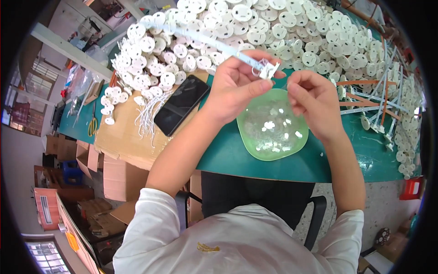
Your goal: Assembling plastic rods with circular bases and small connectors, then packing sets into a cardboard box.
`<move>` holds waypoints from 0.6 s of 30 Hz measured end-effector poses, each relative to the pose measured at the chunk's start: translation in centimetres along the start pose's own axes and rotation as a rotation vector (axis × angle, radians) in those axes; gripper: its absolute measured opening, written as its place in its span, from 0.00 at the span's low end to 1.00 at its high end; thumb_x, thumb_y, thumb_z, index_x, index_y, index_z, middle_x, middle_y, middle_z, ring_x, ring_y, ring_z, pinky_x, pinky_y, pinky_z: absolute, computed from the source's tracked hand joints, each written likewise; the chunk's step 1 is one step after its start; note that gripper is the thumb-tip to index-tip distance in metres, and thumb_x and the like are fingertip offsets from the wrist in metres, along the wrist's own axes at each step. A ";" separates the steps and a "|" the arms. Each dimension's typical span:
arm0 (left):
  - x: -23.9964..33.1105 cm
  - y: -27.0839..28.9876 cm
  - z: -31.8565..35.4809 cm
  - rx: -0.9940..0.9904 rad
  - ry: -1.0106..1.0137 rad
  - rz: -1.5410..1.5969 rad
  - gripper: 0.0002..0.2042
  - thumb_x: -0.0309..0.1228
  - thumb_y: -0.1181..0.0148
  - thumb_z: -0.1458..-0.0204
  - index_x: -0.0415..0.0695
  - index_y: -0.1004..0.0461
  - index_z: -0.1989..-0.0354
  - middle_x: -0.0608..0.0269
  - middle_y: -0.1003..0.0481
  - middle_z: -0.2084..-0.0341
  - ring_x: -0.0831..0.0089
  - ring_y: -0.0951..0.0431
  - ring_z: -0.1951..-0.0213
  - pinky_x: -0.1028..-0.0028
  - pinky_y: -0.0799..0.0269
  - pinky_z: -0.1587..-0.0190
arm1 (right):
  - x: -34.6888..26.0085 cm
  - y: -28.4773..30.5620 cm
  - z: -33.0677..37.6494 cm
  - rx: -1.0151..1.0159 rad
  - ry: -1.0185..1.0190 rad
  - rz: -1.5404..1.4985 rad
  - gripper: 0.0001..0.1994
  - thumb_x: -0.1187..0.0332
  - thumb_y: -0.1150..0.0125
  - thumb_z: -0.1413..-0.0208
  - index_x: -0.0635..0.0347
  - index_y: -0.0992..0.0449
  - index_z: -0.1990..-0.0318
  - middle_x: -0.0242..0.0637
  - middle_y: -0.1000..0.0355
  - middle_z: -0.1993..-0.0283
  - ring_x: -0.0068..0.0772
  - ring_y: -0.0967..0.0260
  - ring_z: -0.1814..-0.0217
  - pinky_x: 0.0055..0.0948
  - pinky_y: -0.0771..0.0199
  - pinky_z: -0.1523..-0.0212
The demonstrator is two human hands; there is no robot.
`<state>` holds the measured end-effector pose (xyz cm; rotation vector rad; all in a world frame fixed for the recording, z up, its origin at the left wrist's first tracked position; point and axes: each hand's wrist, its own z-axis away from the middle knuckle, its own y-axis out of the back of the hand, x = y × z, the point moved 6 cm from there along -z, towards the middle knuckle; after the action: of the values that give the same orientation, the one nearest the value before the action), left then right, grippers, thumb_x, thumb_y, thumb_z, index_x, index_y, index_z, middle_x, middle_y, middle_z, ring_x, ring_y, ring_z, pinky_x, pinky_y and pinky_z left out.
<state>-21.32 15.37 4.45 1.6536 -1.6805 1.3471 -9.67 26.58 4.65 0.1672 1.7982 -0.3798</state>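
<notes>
My left hand (235, 89) is closed around a small white plastic fitting (269, 71), held between thumb and fingers above the bowl. From the fitting a long pale, translucent strip (205, 42) runs up and to the left, and a thin white cord loops beside it. My right hand (315, 102) is just to the right, thumb and fingertips pinched together; whatever they hold, if anything, is too small to make out. Below both hands a light green bowl (270, 156) contains small, shiny clear pieces.
White round discs on stems (242, 13) heap across the table's far side. Orange and pale strips (365, 83) lie at right. A black phone (182, 105) and white cords (148, 114) rest on cardboard (123, 141) at left, near yellow-handled scissors (93, 126).
</notes>
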 end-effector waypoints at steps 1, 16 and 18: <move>-0.2 -0.2 0.1 0.026 -0.023 0.063 0.22 0.19 0.37 0.49 0.38 0.35 0.46 0.48 0.28 0.46 0.57 0.25 0.46 0.60 0.28 0.43 | -0.7 -0.2 0.3 0.048 0.104 0.073 0.03 0.77 0.42 0.40 0.66 0.25 0.61 0.38 0.24 0.63 0.21 0.27 0.67 0.18 0.30 0.72; -0.8 -2.0 1.2 0.049 0.000 0.396 0.24 0.19 0.31 0.54 0.45 0.36 0.50 0.52 0.30 0.44 0.52 0.27 0.42 0.55 0.30 0.39 | -5.1 -2.8 3.6 0.149 1.059 0.763 0.11 0.86 0.33 0.59 0.68 0.24 0.65 0.42 0.25 0.68 0.37 0.29 0.70 0.28 0.30 0.70; -1.0 -1.7 1.4 0.069 0.011 0.393 0.25 0.20 0.31 0.54 0.45 0.36 0.49 0.52 0.30 0.44 0.52 0.27 0.42 0.56 0.29 0.40 | -5.2 -2.7 3.7 0.186 1.058 0.729 0.11 0.85 0.33 0.59 0.68 0.24 0.66 0.41 0.25 0.68 0.38 0.29 0.70 0.29 0.31 0.72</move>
<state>-19.13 15.00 3.60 1.3927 -2.0483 1.6014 -5.80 23.22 9.31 1.3062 2.5245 0.1223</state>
